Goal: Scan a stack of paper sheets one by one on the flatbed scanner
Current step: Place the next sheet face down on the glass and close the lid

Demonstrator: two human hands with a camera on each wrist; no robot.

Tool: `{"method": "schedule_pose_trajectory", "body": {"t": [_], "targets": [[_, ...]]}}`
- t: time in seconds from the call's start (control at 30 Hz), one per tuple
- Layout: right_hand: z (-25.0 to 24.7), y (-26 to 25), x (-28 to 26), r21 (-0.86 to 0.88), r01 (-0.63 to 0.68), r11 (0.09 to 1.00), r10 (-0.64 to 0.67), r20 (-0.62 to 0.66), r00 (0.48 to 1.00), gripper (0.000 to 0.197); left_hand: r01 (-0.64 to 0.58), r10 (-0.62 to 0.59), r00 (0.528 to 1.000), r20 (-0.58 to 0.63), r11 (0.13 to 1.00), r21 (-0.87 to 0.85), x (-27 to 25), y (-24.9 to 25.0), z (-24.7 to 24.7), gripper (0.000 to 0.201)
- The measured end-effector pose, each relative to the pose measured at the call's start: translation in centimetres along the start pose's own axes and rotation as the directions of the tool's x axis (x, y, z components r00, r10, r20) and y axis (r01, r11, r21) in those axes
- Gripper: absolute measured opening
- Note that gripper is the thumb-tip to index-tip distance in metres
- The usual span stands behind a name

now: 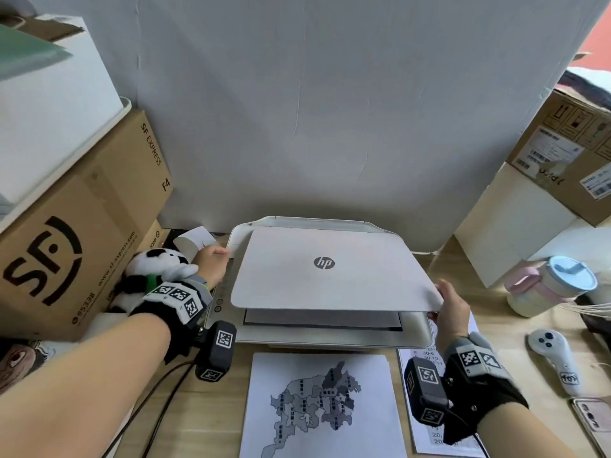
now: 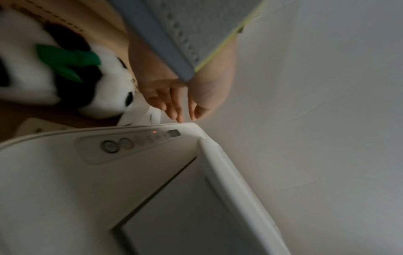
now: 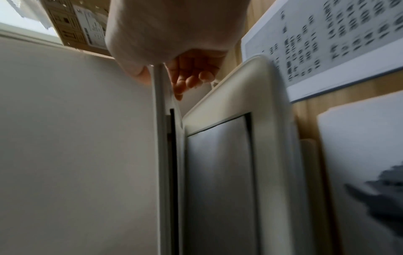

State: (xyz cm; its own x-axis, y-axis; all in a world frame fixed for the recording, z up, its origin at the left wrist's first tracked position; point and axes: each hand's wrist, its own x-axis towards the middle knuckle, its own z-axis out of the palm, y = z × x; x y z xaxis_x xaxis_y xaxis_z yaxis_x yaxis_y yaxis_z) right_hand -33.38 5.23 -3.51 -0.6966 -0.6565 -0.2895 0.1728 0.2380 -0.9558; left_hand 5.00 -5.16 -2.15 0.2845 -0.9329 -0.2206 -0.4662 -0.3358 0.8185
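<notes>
A white HP flatbed scanner (image 1: pixel 416 335) sits at the middle of the wooden desk, its lid (image 1: pixel 324 269) raised partway over the glass (image 1: pixel 320 320). My right hand (image 1: pixel 444 309) pinches the lid's front right corner, thumb on top and fingers (image 3: pixel 185 82) beneath. My left hand (image 1: pixel 211 262) hovers by the scanner's left side with straight fingers (image 2: pixel 174 110), just past the control panel (image 2: pixel 130 143), holding nothing. A sheet printed with a grey map (image 1: pixel 320 408) lies in front of the scanner. A sheet of printed text (image 1: pixel 429 438) lies to its right, under my right wrist.
A plush panda (image 1: pixel 148 276) and an SF Express carton (image 1: pixel 66 233) crowd the left. Cardboard boxes (image 1: pixel 568 160) stand at the right with a lidded cup (image 1: pixel 549 285), a white controller (image 1: pixel 558 361) and a phone (image 1: pixel 591 424). A white backdrop (image 1: pixel 314 110) rises behind the scanner.
</notes>
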Motion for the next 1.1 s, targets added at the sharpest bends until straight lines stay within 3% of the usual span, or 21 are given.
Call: {"method": "schedule_pose_trajectory", "body": {"t": [0.1,0.23,0.37,0.73,1.1], "targets": [[-0.6,1.5,-0.5,-0.17,0.007,0.985,-0.012,-0.027,1.0,0.014,0.081,-0.083,0.996,0.011,0.989,0.123,-0.1,-1.7,-0.3,0.031],[-1.4,2.7,-1.0,-0.355,0.001,0.935,-0.031,-0.08,0.996,0.025,0.14,-0.166,0.979,0.115,0.969,0.204,-0.3,-3.8,-0.3,0.039],[-1.3,3.6,-0.3,-0.443,0.016,0.896,-0.06,-0.086,0.994,0.018,0.179,-0.196,0.976,0.095,0.969,0.168,-0.4,-4.3,0.1,0.024],[-1.0,5.6,1.3,-0.489,-0.039,0.871,0.02,-0.044,0.999,0.031,0.27,-0.271,0.962,0.02,0.962,0.045,-0.8,-3.5,0.2,0.036],[-1.8,5.7,-0.7,-0.522,0.022,0.852,0.005,0.05,0.999,0.035,0.22,-0.218,0.975,-0.043,0.972,0.077,-1.8,-5.2,1.9,0.033]]}}
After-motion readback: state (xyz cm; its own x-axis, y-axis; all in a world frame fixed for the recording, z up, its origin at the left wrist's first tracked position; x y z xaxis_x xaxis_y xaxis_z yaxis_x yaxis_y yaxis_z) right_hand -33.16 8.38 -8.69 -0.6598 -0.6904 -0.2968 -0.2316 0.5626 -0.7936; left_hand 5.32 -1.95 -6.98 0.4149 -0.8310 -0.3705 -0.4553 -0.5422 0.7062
